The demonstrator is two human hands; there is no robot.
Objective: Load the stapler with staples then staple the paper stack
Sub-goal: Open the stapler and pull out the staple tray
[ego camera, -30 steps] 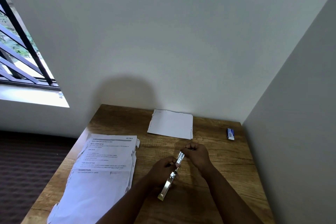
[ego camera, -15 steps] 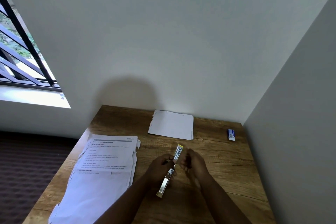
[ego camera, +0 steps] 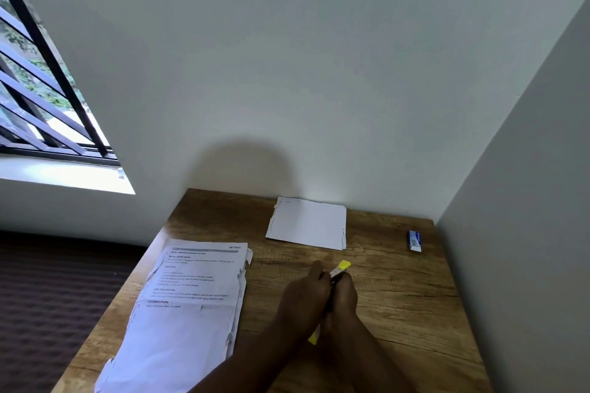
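Note:
A slim metal stapler (ego camera: pixel 340 268) with yellow ends lies lengthwise between my two hands over the middle of the wooden table (ego camera: pixel 399 297). My left hand (ego camera: pixel 303 297) grips its left side and my right hand (ego camera: pixel 343 295) grips its right side. Only the far yellow tip and a bit of yellow at the near end show. A printed paper stack (ego camera: pixel 191 297) lies at the left of the table. A small blue staple box (ego camera: pixel 414 240) sits at the far right, near the wall.
A smaller white paper stack (ego camera: pixel 308 223) lies at the back of the table against the wall. Walls close off the back and right sides. A barred window (ego camera: pixel 38 89) is at the left, with dark floor below the table's left edge.
My right hand has come down from the stapler's far tip to its middle, pressed close against my left hand. The stapler's opened metal parts are now covered by both hands.

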